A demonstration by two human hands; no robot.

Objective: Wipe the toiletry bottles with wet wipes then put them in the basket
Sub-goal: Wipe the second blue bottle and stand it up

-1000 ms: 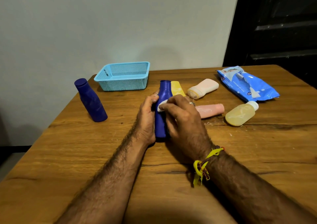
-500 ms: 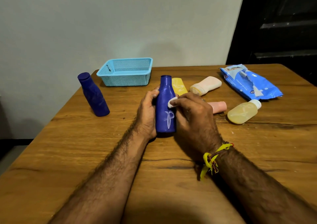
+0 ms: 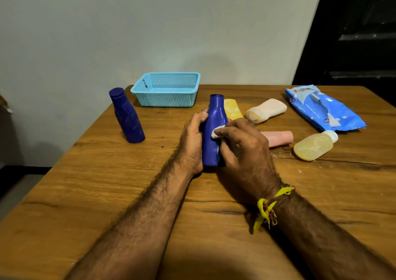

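A dark blue bottle (image 3: 214, 125) stands upright on the wooden table (image 3: 107, 194). My left hand (image 3: 191, 142) grips its left side. My right hand (image 3: 242, 149) pinches a small white wet wipe (image 3: 216, 132) against the bottle's front. The light blue mesh basket (image 3: 167, 91) sits behind, near the table's far edge, and nothing shows inside it. A second dark blue bottle (image 3: 127, 116) stands at the left. Lying to the right are a yellow bottle (image 3: 232, 108), a cream bottle (image 3: 266, 110), a pink bottle (image 3: 277, 138) and a clear yellowish bottle (image 3: 314, 145).
A blue wet wipes packet (image 3: 323, 108) lies at the back right of the table. A grey wall rises behind the table, with a dark doorway at the right. The table's left edge drops off beside the second blue bottle.
The held blue bottle has turned between my hands. My right hand with the wipe slid from the neck area down across the bottle's front.
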